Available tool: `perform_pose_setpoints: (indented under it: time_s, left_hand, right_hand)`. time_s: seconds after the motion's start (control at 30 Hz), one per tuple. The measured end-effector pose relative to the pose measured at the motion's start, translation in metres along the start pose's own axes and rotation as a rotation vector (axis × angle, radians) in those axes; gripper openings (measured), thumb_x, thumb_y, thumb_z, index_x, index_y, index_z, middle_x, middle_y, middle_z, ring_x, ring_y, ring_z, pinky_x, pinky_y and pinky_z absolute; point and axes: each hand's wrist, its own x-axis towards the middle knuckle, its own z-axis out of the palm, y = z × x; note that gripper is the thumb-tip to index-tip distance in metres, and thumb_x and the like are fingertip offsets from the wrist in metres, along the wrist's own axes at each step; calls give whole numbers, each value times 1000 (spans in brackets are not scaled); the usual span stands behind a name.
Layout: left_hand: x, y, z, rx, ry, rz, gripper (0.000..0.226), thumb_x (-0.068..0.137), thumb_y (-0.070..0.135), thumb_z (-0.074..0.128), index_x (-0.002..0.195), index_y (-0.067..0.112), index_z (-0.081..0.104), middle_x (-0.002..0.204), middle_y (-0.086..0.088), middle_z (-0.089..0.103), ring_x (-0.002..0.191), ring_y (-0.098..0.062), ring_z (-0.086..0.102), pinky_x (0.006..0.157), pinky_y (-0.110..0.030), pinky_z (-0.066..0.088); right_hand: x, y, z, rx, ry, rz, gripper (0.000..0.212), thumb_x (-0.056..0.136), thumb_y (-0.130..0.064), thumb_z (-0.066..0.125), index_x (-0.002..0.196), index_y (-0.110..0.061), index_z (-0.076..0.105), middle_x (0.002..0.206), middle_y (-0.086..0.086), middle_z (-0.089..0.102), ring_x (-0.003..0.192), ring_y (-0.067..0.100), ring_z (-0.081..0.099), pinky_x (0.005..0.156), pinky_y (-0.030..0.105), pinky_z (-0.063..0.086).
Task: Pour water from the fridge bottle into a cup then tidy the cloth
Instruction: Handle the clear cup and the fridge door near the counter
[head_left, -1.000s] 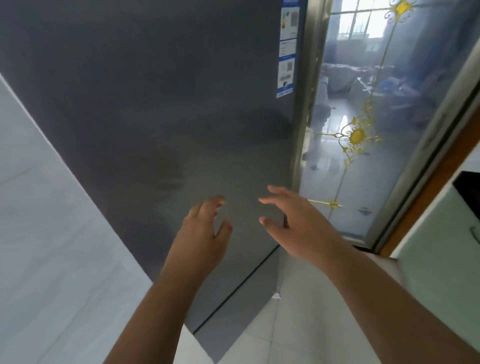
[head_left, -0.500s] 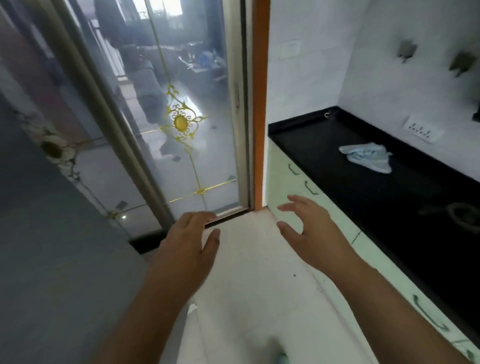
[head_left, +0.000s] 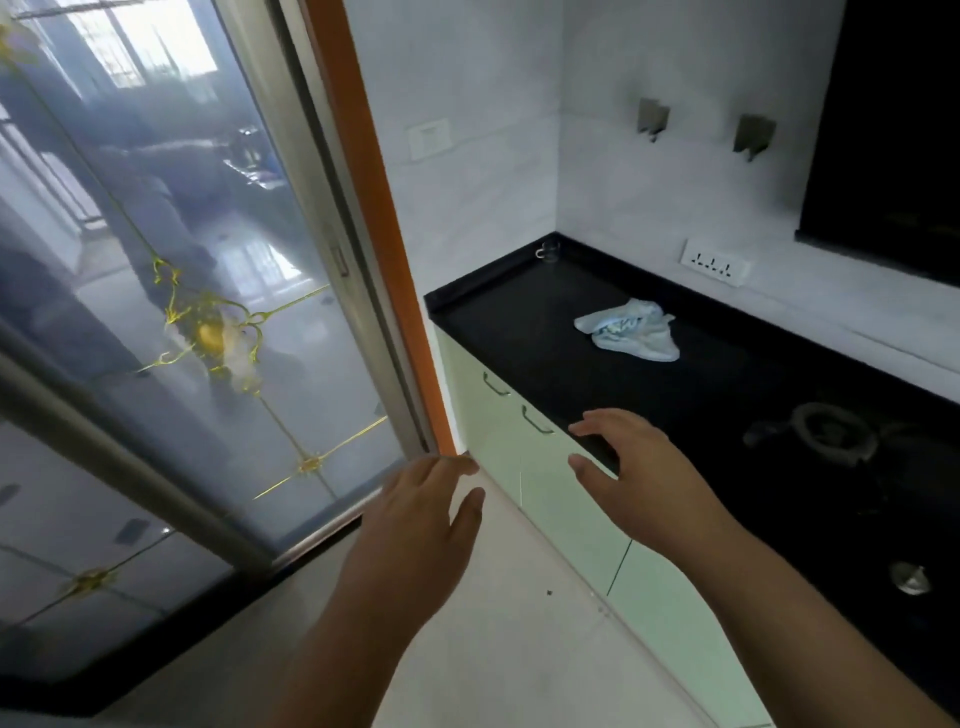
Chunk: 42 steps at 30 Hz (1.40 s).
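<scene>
While both your hands hang empty with fingers loosely spread, left hand (head_left: 415, 525) and right hand (head_left: 631, 473) apart, the cloth (head_left: 631, 330) lies crumpled on the black worktop (head_left: 519, 332) at one o'clock. No bottle or cup shows; I judge fetching comes next.

Left hand (head_left: 415, 525) and right hand (head_left: 631, 483) raised empty with loose fingers (head_left: 589, 427), crumpled cloth (head_left: 631, 330) on black surface (head_left: 519, 322), glass door (head_left: 182, 312) at left

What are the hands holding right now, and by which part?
Nothing. The left hand and right hand are both open and empty; the cloth lies untouched on the black counter.
</scene>
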Motion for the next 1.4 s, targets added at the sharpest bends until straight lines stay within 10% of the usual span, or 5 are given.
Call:
perform_pose_setpoints:
  time_s: [0.83, 1.4]
  left_hand:
    - [375, -114, 9, 247, -236, 265, 47, 106, 55, 41, 149, 37, 45, 153, 12, 50, 142, -12, 47, 117, -34, 39]
    - [686, -85, 97, 381, -344, 272, 50, 108, 48, 38, 153, 28, 42, 153, 0, 49, 141, -26, 45, 108, -47, 43]
  right_hand:
    - [269, -17, 59, -218, 25, 381, 57, 101, -51, 56, 155, -35, 44, 166, -12, 36, 151, 18, 35, 121, 39, 36]
    - [579, 104, 57, -159, -38, 402, 61, 99, -48, 62, 153, -26, 45, 155, -1, 52, 140, 24, 51, 115, 46, 45]
